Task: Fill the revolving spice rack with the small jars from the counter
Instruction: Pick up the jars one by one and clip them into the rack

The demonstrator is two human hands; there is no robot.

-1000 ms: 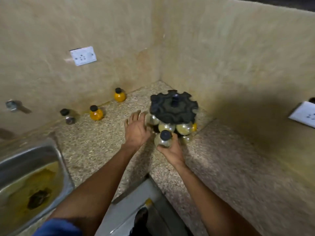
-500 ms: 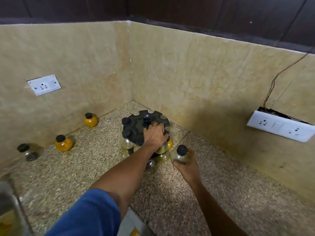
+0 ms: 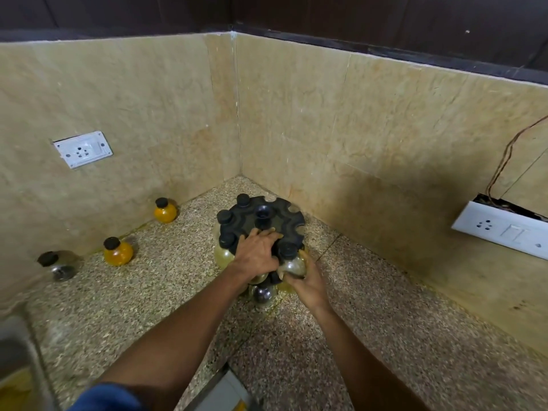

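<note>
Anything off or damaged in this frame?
Yes. The right wall socket is pulled away from the wall, leaving a dark gap above it with bare wires running up. The jars look upright; the right hand holds one jar at the rack.

Black rack [image 3: 275, 221], orange jars [image 3: 117, 253] w/ black caps, speckled counter [image 3: 166, 292].

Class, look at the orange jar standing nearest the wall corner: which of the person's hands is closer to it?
Left. The left hand rests on the spice rack, right of the orange jar; the right hand, gripping a clear jar, is farther right.
</note>
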